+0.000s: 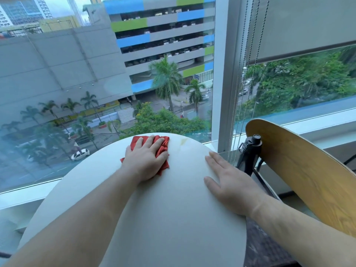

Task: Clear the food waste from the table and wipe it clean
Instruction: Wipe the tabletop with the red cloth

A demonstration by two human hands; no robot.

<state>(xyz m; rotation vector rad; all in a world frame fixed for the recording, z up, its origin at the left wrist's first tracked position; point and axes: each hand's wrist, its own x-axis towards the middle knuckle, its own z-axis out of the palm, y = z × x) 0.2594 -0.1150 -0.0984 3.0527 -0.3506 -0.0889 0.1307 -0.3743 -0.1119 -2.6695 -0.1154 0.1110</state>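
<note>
A: Our left arm reaches forward across the table (163, 218), and our left hand (147, 160) lies palm down near the far edge.

B: Yes, and its fingers are straight and a little spread. They press flat on the red cloth (165, 145) and do not curl round it.

A: The cloth lies bunched under our palm, with red showing beyond the fingertips and by the wrist.

B: Our right arm comes in from the right. Our right hand (227, 182) rests flat on the bare top by the right edge, fingers straight and close together, thumb apart, holding nothing.

A: We count two hands, one cloth and one table.

B: We also count one stain (183, 140), a faint yellowish mark at the far edge, just right of the cloth and apart from both hands.

A: Off the right edge we see one wooden chair back (300, 170) with one black stand (248, 151) just beside it, and the window (96, 74) lies beyond the far edge.
</note>
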